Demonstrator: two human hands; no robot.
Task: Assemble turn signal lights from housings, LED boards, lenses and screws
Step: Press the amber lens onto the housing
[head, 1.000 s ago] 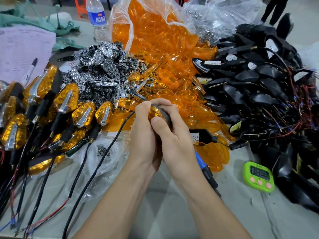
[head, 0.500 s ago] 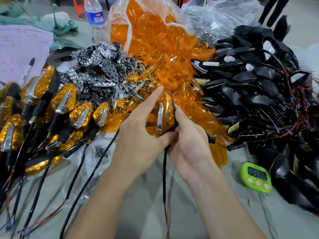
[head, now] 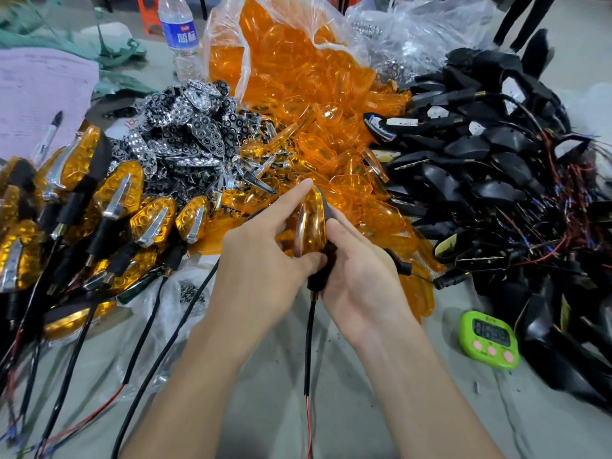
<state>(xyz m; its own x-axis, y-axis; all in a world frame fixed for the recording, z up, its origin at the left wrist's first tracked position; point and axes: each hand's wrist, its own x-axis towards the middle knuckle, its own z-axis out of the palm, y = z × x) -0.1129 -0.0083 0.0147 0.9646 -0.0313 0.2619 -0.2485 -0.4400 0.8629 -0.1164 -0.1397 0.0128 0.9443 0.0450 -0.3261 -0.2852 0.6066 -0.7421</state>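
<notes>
Currently on lens fit, I reckon: one turn signal light (head: 311, 226) is held upright, clear of the table (head: 265, 409). The left hand (head: 265, 240) pinches it, index finger stretched up the lens and thumb at its lower edge. The right hand (head: 361, 276) curls round the black stem, thumb pressing the housing edge.

Lens is translucent amber plastic, pointed and glossy, with a chrome strip down the middle. Housing is matte black. The black-sheathed lead (head: 309, 342) hangs straight below the light, red wire at its end.

Can't tell if the lens is fully snapped or screwed. Next probably an even squeeze round the seam, then a screw.

Finished lights (head: 122, 197) lie left of it, loose lenses (head: 298, 94) behind, bare housings (head: 480, 160) right.
</notes>
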